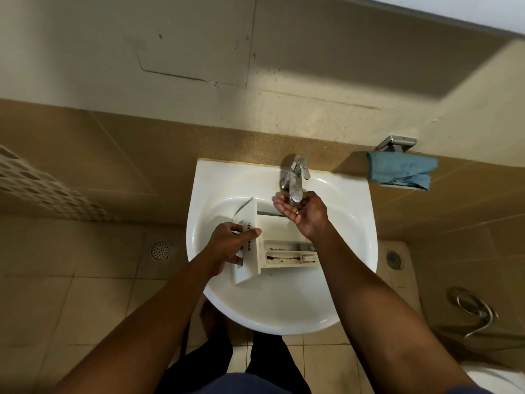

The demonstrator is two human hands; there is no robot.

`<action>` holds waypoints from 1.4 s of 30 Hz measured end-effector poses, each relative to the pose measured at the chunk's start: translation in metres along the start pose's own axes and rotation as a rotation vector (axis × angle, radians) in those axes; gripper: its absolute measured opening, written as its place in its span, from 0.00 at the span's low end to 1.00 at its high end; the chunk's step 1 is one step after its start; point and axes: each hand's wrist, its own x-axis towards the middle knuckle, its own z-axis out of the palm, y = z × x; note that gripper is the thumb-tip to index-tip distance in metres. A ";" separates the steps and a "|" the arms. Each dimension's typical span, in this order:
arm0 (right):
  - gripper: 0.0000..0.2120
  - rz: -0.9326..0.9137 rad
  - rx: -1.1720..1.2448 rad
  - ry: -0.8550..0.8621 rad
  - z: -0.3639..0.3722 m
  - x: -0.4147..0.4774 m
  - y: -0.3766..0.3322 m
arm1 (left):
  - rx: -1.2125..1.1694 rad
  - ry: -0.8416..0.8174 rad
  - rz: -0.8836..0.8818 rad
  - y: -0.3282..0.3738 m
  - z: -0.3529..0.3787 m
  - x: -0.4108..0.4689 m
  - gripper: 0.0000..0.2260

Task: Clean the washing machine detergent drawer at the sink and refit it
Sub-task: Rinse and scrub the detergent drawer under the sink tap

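The white detergent drawer [279, 255] lies in the basin of the white sink [349, 211], its front panel to the left and dark grime in its near compartments. My left hand [230, 245] grips the front panel, thumb on top and fingers over the lettered face. My right hand [301, 214] is cupped, palm up, under the spout of the chrome tap [295, 177]; a ring shows on one finger. I cannot tell whether water is running.
A blue cloth [400, 173] hangs on a metal holder on the wall at the right. Floor drains [160, 250] sit either side of the sink. A metal hose [477, 311] and a toilet rim [500, 379] are at the lower right.
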 end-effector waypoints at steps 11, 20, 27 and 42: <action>0.20 0.104 -0.125 -0.001 0.008 -0.006 -0.010 | -0.022 0.002 0.000 0.001 0.002 -0.004 0.24; 0.16 0.164 -0.933 0.041 -0.030 -0.021 -0.042 | -0.036 0.006 0.012 0.000 0.001 -0.001 0.22; 0.10 0.051 -1.683 -0.060 -0.048 -0.014 -0.024 | -0.029 0.023 0.030 -0.002 0.002 0.000 0.21; 0.21 -0.405 -2.157 -0.149 -0.015 -0.030 0.020 | -0.003 0.012 0.029 0.001 0.005 0.002 0.19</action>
